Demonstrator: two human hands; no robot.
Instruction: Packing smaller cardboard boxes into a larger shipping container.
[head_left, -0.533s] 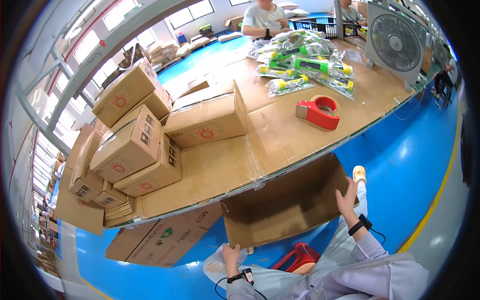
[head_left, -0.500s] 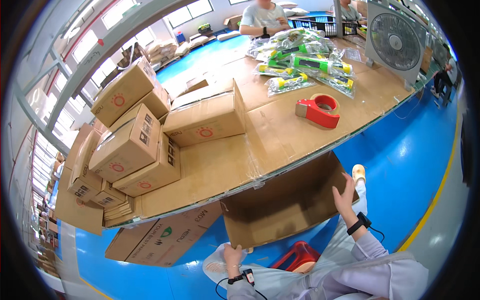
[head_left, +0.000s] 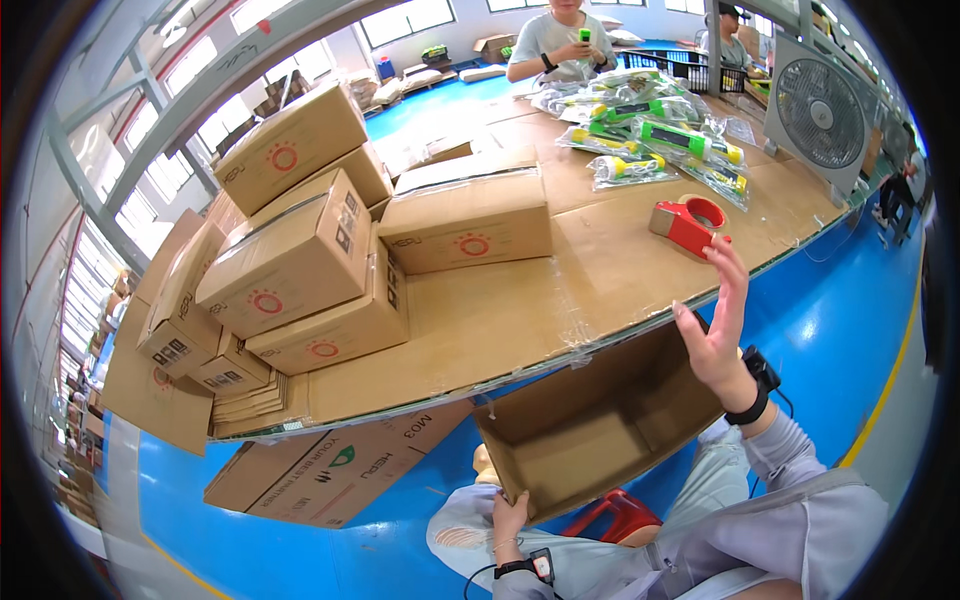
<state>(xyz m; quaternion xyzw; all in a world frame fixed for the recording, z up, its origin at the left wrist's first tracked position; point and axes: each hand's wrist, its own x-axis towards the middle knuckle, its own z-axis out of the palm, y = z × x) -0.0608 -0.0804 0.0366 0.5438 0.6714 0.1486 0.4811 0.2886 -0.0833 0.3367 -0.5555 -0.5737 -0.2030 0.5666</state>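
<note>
An open cardboard box (head_left: 600, 430) sits tipped on the person's lap, just below the near edge of the table (head_left: 480, 330), its mouth facing up and toward the table; nothing shows inside it, only plain brown walls and a flat floor; the left hand (head_left: 510, 513) grips its lower near corner, fingers curled round the edge; the right hand (head_left: 718, 325) is raised above the box's right side, fingers spread wide and holding nothing, touching nothing that I can see, close to the table's near edge.

The table is covered in flat brown cardboard with clear tape glinting along its near edge; a red tape dispenser (head_left: 688, 222) stands near the right end, just beyond the raised fingers; at the far right corner lies a heap of clear plastic bags (head_left: 650, 135) with green and yellow items inside, crinkled and shiny; a sealed carton (head_left: 468, 220) lies mid-table, taped along its top; a stack of sealed cartons (head_left: 290, 250) crowds the left end, all box-shaped, matt brown, each with a round red mark; flattened cartons (head_left: 330, 465) lie on the blue floor under the table's left end; a white fan (head_left: 820, 115) stands past the right end; another person (head_left: 558, 40) stands at the far edge.
</note>
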